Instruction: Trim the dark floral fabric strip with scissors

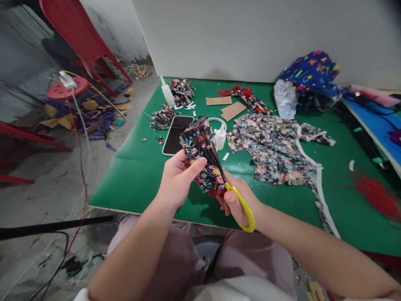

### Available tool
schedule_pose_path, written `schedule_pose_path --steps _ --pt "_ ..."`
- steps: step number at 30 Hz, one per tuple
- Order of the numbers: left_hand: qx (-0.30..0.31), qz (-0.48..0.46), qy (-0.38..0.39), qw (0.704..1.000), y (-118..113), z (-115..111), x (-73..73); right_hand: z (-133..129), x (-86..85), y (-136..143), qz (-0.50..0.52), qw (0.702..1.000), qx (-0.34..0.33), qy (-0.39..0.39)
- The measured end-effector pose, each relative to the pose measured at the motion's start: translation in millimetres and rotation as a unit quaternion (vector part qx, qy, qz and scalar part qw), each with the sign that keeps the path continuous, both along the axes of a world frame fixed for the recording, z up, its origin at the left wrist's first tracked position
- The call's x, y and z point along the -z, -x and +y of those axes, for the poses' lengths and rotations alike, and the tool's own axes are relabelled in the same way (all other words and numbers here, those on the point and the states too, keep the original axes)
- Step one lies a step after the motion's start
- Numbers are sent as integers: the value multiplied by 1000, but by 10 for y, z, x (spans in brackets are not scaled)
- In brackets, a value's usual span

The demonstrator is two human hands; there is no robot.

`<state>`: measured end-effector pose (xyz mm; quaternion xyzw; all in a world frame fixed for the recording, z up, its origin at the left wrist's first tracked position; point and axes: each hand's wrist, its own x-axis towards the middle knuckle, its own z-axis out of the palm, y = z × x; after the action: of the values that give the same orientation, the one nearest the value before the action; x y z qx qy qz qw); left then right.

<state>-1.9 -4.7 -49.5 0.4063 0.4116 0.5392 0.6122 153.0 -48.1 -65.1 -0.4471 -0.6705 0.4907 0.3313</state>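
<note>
My left hand (pixel 177 177) pinches a folded piece of black floral fabric (pixel 200 146), thumb on top and fingers beneath. Yellow-handled scissors (pixel 241 205) are in my right hand (pixel 247 200), their dark blades lying along the right edge of that fabric. Whether the blades are parted I cannot tell. A bit of red shows under the fabric's lower edge. Just beyond are a smartphone (pixel 177 133) with a dark screen and a small white bottle (pixel 220 138). To the right a larger piece of floral fabric (pixel 275 150) with white edging lies spread on the green table (pixel 138 179).
A white nozzle bottle (pixel 168 94), floral scraps (pixel 161 118) and brown cardboard pieces (pixel 233 110) lie toward the back. Blue patterned cloth (pixel 310 79) is heaped at the back right; red threads (pixel 379 194) lie at right. A white panel (pixel 250 37) borders the table's far edge.
</note>
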Motion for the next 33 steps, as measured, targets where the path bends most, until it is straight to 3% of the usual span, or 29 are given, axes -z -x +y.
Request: schedule_pose_path --steps 19,33 --pt "-11 2 -5 1000 8 1 -27 55 99 -56 -10 997 -77 -8" --pt "22 2 -19 1000 20 2 23 27 78 -26 -3 999 -39 -6"
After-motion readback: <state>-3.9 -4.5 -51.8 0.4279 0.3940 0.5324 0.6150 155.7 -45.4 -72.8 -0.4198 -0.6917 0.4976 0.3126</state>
